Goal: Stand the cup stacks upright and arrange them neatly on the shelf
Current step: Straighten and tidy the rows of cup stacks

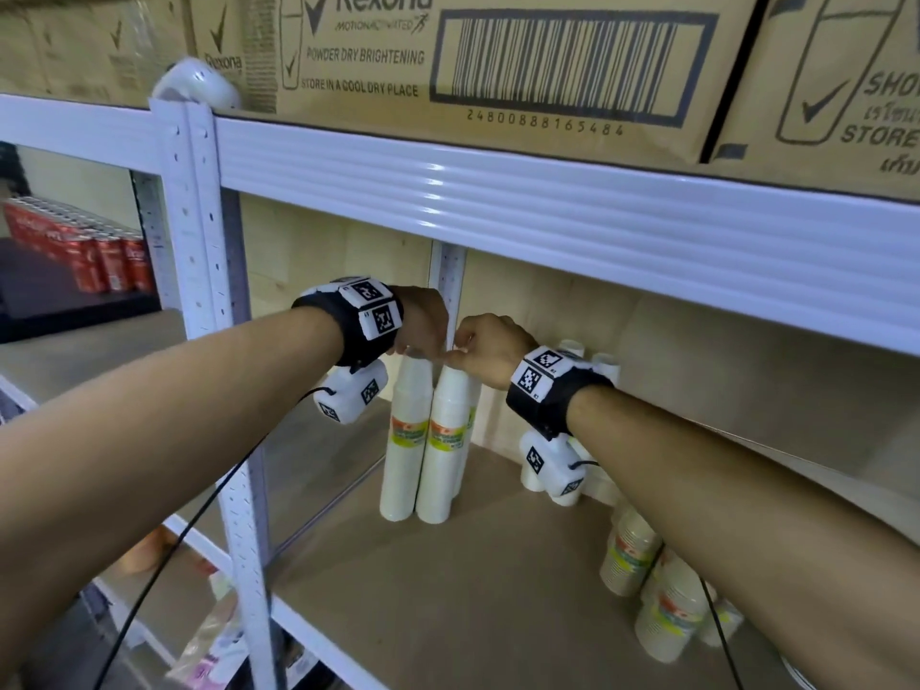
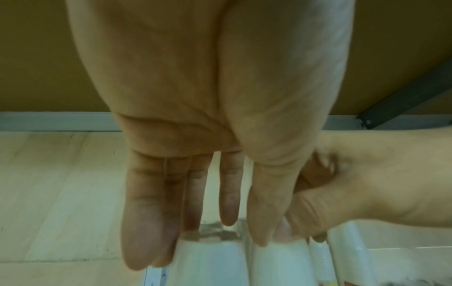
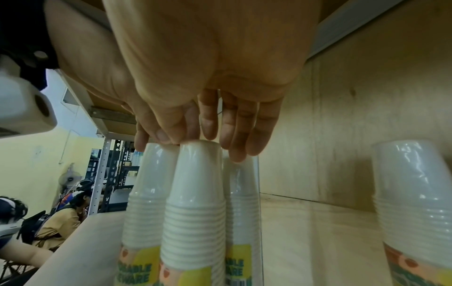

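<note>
Nearest the viewer, tipped cup stacks (image 1: 630, 555) lay on the shelf (image 1: 498, 590) at its right front, not yet stood up. Farther in, the left hand (image 1: 423, 321) rested nearly straight fingers (image 2: 146, 222) on one upright stack (image 1: 405, 440), while the right hand (image 1: 490, 348) pinched the top of the neighbouring stack (image 1: 445, 440) with thumb and fingertips (image 3: 166, 133). Nested in glossy film, such stacks were judged light, slippery and top-heavy; a grip around the mid-body label would probably steady them better. More stacks (image 1: 605, 366) stood by the back wall.
</note>
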The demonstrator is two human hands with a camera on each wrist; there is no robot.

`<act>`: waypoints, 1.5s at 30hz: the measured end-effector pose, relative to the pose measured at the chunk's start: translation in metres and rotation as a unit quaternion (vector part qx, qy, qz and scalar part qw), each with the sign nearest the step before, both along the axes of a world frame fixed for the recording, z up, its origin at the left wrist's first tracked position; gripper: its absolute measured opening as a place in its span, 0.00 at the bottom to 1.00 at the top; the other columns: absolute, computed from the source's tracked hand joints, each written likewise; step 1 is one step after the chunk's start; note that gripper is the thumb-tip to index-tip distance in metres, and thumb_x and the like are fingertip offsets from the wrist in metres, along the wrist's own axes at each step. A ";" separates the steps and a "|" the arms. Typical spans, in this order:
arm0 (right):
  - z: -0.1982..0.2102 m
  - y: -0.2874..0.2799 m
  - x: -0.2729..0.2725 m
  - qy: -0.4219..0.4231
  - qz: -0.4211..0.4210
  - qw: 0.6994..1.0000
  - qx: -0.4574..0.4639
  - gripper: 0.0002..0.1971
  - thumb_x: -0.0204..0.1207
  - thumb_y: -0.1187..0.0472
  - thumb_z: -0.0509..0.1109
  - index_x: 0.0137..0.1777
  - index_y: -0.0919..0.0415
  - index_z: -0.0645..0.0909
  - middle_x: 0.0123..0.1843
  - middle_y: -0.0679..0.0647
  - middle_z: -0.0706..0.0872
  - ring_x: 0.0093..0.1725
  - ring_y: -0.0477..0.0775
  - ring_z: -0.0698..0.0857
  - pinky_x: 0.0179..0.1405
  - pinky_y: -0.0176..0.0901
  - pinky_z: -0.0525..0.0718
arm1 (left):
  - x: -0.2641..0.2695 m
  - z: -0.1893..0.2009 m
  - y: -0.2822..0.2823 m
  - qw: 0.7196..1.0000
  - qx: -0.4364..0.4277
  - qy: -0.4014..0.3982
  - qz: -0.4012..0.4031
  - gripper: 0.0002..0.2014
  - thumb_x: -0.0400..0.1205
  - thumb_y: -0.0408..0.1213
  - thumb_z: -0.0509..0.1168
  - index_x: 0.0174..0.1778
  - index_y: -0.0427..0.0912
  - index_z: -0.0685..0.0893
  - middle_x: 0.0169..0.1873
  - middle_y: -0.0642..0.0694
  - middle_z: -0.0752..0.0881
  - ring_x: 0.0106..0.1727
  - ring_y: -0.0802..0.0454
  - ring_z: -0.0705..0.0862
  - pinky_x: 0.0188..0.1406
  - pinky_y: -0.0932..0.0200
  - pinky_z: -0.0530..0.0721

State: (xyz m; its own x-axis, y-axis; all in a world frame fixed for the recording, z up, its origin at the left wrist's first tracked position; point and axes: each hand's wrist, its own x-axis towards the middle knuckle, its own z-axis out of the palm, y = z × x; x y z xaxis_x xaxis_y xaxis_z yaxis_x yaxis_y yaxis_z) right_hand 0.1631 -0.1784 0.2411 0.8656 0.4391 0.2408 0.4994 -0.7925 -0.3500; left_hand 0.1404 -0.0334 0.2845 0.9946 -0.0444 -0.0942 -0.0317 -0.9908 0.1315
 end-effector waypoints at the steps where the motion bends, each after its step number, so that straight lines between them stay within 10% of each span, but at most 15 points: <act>1: -0.001 0.001 0.001 0.005 0.000 1.000 0.002 0.17 0.71 0.42 0.74 0.48 0.55 0.85 0.50 0.51 0.87 0.49 0.55 0.86 0.53 0.51 0.87 | -0.002 -0.002 -0.002 1.000 0.023 0.010 -0.005 0.02 0.80 0.36 0.70 0.45 0.48 0.85 0.44 0.47 0.87 0.37 0.54 0.85 0.28 0.68 0.83; 5: -0.005 0.003 0.003 0.022 0.015 1.000 0.012 0.18 0.71 0.45 0.75 0.49 0.61 0.88 0.50 0.56 0.89 0.49 0.55 0.87 0.51 0.46 0.86 | 0.002 -0.007 -0.007 0.996 0.074 0.038 -0.019 0.16 0.83 0.38 0.66 0.64 0.35 0.85 0.57 0.36 0.88 0.44 0.46 0.86 0.15 0.74 0.76; 12: -0.002 0.005 0.002 0.030 0.048 0.998 -0.001 0.16 0.71 0.47 0.78 0.50 0.60 0.89 0.50 0.53 0.87 0.48 0.52 0.85 0.40 0.39 0.80 | 0.003 -0.009 -0.001 0.998 0.052 0.028 -0.022 0.15 0.80 0.37 0.70 0.60 0.35 0.87 0.54 0.37 0.89 0.38 0.46 0.87 0.36 0.60 0.85; 26: 0.018 -0.018 -0.018 0.052 0.037 0.997 -0.037 0.16 0.71 0.54 0.78 0.48 0.68 0.88 0.34 0.56 0.86 0.29 0.52 0.83 0.32 0.40 0.81 | -0.003 0.003 -0.020 0.996 -0.012 0.034 -0.081 0.13 0.75 0.32 0.73 0.55 0.35 0.89 0.52 0.38 0.90 0.46 0.40 0.90 0.44 0.51 0.90; 37: 0.031 -0.075 -0.026 0.045 -0.060 0.995 -0.059 0.14 0.70 0.56 0.78 0.51 0.65 0.88 0.40 0.56 0.89 0.39 0.56 0.89 0.45 0.51 0.89 | 0.010 0.011 -0.072 0.987 -0.033 0.016 -0.154 0.15 0.77 0.34 0.74 0.60 0.39 0.88 0.56 0.43 0.87 0.37 0.51 0.86 0.27 0.64 0.85; 45: 0.026 -0.109 -0.020 0.013 -0.160 0.986 -0.053 0.10 0.69 0.55 0.79 0.40 0.62 0.85 0.31 0.51 0.83 0.32 0.53 0.83 0.24 0.35 0.75 | 0.029 0.004 -0.103 0.977 -0.052 -0.020 -0.204 0.12 0.77 0.32 0.73 0.56 0.40 0.89 0.54 0.45 0.87 0.41 0.51 0.86 0.33 0.60 0.88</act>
State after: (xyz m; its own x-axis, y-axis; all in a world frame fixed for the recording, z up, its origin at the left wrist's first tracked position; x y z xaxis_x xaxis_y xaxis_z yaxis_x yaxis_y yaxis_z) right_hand 0.1429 -0.2878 0.2676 0.9690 0.1642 0.1847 0.2101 -0.9411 -0.2651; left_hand 0.1695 -0.1362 0.2880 0.8948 -0.4454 -0.0289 -0.4288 -0.8757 0.2219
